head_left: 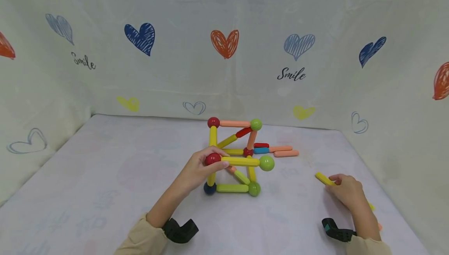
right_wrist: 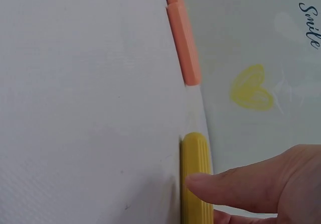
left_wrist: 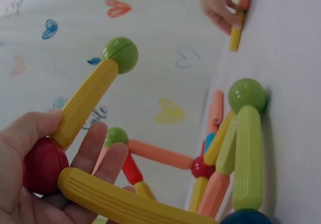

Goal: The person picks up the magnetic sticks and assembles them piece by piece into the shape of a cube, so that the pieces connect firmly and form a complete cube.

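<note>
My left hand (head_left: 192, 172) grips a red ball (left_wrist: 42, 166) at the near side of a frame built of rods and balls. From that ball a yellow rod (head_left: 242, 162) points right, tipped with a green ball (head_left: 267, 163). A second yellow rod (left_wrist: 120, 199) links the red ball to the dark blue ball (head_left: 209, 188) at the frame's lower left. Behind stand an upper red ball (head_left: 213, 122) and a salmon rod (head_left: 234, 124). Off to the right, my right hand (head_left: 349, 193) pinches a loose yellow rod (right_wrist: 195, 158) at the table surface, thumb across its side.
Right of the frame lie loose salmon rods (head_left: 286, 153), a blue rod (head_left: 261, 151) and a red rod (head_left: 261, 145). Partly hidden by my right forearm are another yellow piece (head_left: 371, 207) and a salmon piece (head_left: 380, 227). A heart-printed cloth (head_left: 259, 83) hangs behind the table.
</note>
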Available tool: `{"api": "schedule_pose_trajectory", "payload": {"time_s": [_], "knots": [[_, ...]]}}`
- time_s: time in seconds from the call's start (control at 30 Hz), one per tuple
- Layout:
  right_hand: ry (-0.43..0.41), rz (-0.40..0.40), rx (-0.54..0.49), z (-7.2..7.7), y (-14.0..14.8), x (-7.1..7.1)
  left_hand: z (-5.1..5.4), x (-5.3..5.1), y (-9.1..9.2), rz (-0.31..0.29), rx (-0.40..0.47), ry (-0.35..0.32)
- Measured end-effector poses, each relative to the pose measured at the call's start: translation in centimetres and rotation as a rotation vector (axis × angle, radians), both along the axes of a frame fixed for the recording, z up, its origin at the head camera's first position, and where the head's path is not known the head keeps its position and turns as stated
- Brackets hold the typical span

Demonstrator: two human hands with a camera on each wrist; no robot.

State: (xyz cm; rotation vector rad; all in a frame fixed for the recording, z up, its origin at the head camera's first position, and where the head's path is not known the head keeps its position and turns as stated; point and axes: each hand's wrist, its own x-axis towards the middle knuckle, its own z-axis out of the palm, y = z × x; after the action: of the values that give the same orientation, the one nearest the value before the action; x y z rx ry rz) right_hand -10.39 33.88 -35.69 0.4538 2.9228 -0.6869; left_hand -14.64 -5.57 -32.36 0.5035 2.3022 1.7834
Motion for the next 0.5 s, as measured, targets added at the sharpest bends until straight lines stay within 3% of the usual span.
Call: {"api": "schedule_pose_trajectory", "payload": {"time_s": [0.23, 0.5], "knots": [[-0.027, -0.037, 0.009, -0.65, 0.12, -0.07, 0.01, -0.04, 0.03, -0.001, 0.001, 0.001], [-0.025, -0.011, 0.008, -0.48, 0.4, 0.09, 0.04, 0.0, 0.05, 0.004, 0.005, -0.006]]}}
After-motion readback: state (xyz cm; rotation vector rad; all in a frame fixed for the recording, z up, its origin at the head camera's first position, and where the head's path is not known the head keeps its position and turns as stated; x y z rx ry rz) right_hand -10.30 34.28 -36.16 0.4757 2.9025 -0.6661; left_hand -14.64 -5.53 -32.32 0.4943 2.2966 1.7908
